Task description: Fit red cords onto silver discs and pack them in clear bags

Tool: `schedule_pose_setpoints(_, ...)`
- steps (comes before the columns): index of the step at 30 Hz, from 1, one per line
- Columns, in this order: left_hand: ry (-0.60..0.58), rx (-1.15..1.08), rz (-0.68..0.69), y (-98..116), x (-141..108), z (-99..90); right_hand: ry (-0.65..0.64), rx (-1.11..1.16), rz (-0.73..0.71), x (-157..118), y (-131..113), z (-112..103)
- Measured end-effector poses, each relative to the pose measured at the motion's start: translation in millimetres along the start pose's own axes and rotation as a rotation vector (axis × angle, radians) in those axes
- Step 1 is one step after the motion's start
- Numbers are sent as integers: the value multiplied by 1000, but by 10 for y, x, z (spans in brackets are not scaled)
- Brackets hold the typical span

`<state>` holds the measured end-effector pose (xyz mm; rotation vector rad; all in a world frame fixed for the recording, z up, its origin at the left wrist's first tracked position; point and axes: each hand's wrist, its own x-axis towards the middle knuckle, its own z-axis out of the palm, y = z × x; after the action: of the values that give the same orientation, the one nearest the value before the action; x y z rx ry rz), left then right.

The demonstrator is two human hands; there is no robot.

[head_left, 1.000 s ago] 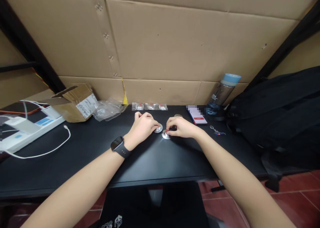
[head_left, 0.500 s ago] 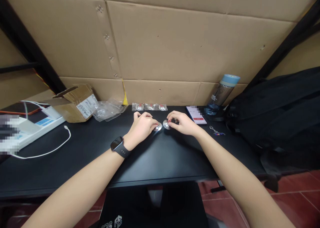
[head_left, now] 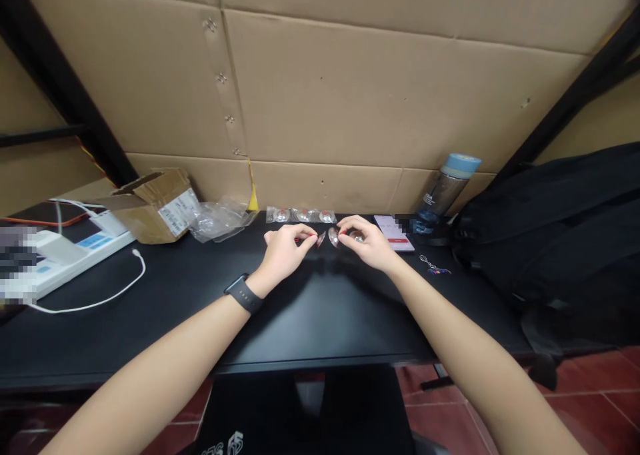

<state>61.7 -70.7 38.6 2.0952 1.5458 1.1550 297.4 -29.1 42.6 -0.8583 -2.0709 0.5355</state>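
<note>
Above the black table, my left hand (head_left: 286, 254), with a black watch (head_left: 243, 294) on its wrist, pinches a small silvery finger cymbal (head_left: 321, 239) by its red middle. Facing it across a narrow gap is a second finger cymbal (head_left: 333, 236), pinched in my right hand (head_left: 371, 243). Both discs are tilted up on edge, their hollow sides turned roughly toward each other, apart. Just behind my hands lies a row of three similar discs in clear wrapping (head_left: 301, 215), each with a red mark.
An open cardboard box (head_left: 153, 205), crumpled clear plastic (head_left: 220, 220) and a white power strip (head_left: 85, 252) with a cable stand left. To the right are a phone (head_left: 395, 232), a keychain (head_left: 435, 266), a blue-lidded bottle (head_left: 447, 188) and a black backpack (head_left: 560, 242). Cardboard (head_left: 350, 95) walls the back.
Both finger cymbals have come up from near the tabletop and turned from lying nearly flat to standing on edge, facing each other. My hands have risen slightly and rotated. The view has shifted a little.
</note>
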Motion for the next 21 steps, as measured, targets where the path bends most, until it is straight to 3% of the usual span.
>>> schedule_pose_setpoints(5, -43, -183, -20, -28, 4, 40, 3, 64, -41, -30, -134, 145)
schedule_pose_setpoints(13, -131, 144, 24, -38, -14, 53, -216, -107, -80, -61, -36, 201)
schedule_pose_setpoints(21, -119, 223, 21, -173, 9, 90, -195, -97, -38, -63, 57, 298)
